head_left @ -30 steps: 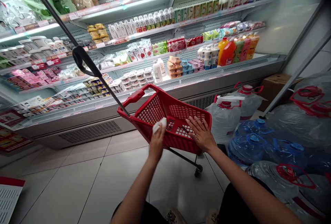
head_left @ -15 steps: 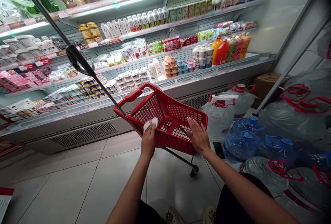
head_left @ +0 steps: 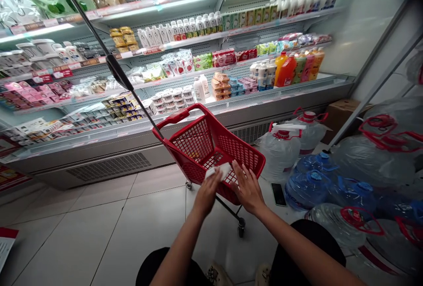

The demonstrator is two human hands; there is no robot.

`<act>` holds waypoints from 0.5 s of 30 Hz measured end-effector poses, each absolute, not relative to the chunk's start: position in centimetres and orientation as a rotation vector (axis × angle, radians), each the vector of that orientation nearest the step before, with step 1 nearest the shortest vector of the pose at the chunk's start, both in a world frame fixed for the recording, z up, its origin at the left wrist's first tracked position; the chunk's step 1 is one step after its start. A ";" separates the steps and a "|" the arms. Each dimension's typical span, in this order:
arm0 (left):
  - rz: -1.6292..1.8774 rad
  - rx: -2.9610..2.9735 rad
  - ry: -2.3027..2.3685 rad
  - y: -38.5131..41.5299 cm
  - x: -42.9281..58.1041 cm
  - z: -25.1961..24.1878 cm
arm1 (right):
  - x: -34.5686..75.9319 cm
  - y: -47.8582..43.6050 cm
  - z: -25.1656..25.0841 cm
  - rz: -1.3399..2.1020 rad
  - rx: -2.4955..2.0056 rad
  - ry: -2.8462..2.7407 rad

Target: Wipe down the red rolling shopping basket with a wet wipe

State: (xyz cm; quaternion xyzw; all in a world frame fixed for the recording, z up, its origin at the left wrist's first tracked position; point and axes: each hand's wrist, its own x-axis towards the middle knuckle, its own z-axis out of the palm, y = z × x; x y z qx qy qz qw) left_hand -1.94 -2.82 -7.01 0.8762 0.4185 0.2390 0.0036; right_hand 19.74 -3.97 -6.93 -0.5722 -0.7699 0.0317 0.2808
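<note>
A red plastic shopping basket on wheels [head_left: 201, 143] stands tilted on the tiled floor in front of a chilled display case. My left hand [head_left: 207, 193] is closed on a white cloth [head_left: 218, 172] and presses it against the basket's near rim. My right hand [head_left: 247, 188] lies beside it with fingers spread flat on the same rim. A long black pull handle [head_left: 119, 74] rises from the basket toward the upper left.
The open refrigerated shelves [head_left: 185, 57] hold milk bottles, yoghurt cups and juice. Large water jugs [head_left: 287, 149] with red caps crowd the floor at the right, with a phone [head_left: 278, 194] lying beside them. A cardboard box [head_left: 340, 114] stands behind. Bare tiled floor [head_left: 82, 228] extends to the left.
My left hand has slid the cloth rightward along the basket's near rim, close to my right hand. The basket has turned a little and the handle stands steeper.
</note>
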 end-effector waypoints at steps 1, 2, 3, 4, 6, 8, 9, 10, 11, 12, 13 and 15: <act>0.764 2.714 1.372 -2.1 -3.2 -6.3 | 19.4 -4.7 -7.0 0.084 -1.538 -2.071; 0.770 2.685 1.425 -1.5 -4.4 -5.7 | 19.0 -5.5 -7.1 0.087 -1.539 -2.078; 0.773 2.661 1.473 -0.9 -5.4 -5.2 | 18.6 -6.2 -7.1 0.096 -1.527 -2.092; 0.775 2.641 1.511 -0.4 -6.3 -4.7 | 18.2 -6.7 -7.0 0.109 -1.502 -2.116; 0.783 2.612 1.566 0.2 -7.5 -4.1 | 18.1 -7.0 -6.5 0.138 -1.420 -2.186; 0.794 2.597 1.591 0.2 -8.1 -3.8 | 18.9 -5.9 -5.4 0.155 -1.304 -2.285; 0.797 2.593 1.596 -0.2 -8.1 -3.9 | 19.5 -4.9 -4.7 0.162 -1.226 -2.353; 0.798 2.594 1.591 -0.8 -7.9 -4.0 | 20.2 -3.7 -4.0 0.172 -1.136 -2.432; 0.797 2.600 1.573 -1.6 -7.6 -4.3 | 21.0 -2.4 -3.4 0.194 -1.024 -2.527; 0.793 2.610 1.546 -2.6 -7.2 -4.7 | 21.7 -1.2 -2.9 0.229 -0.915 -2.617; 0.789 2.624 1.509 -3.7 -6.7 -5.1 | 22.4 0.0 -2.7 0.268 -0.822 -2.690; 0.745 2.649 1.444 -5.8 -5.8 -6.0 | 23.3 1.6 -2.8 0.326 -0.725 -2.770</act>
